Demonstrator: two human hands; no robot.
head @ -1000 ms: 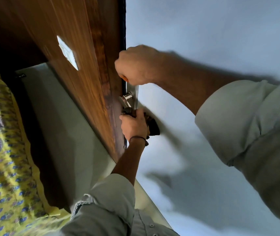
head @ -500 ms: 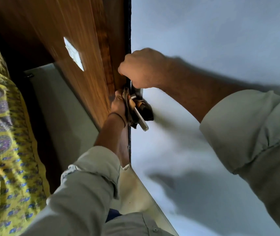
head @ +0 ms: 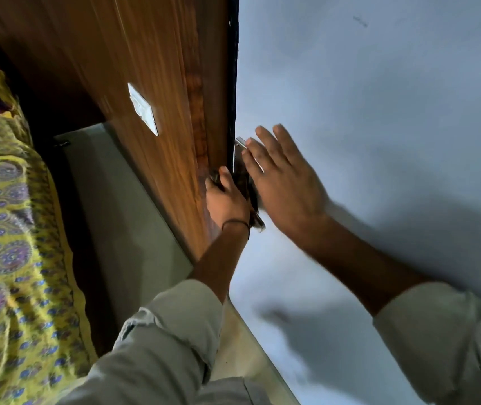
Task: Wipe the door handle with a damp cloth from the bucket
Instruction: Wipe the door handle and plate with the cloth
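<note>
The wooden door (head: 160,68) is seen edge-on, with the metal door handle (head: 239,146) on its right face. Only the handle's plate top and one silver end (head: 259,225) show. My left hand (head: 226,197) is closed around a dark cloth (head: 246,182), pressing it onto the handle at the door's edge. The cloth is mostly hidden between my hands. My right hand (head: 283,182) is open with fingers spread, its palm flat beside the handle and its fingertips touching the plate. No bucket is in view.
A white switch plate (head: 142,112) sits on the door's left face. A bed with a yellow patterned cover (head: 8,229) fills the left side. Pale floor (head: 122,214) runs between the bed and the door. A plain pale wall (head: 379,97) lies to the right.
My right hand has let go of the door edge and opened flat beside the handle. My left hand with the cloth moved up the handle, then slightly down again.
</note>
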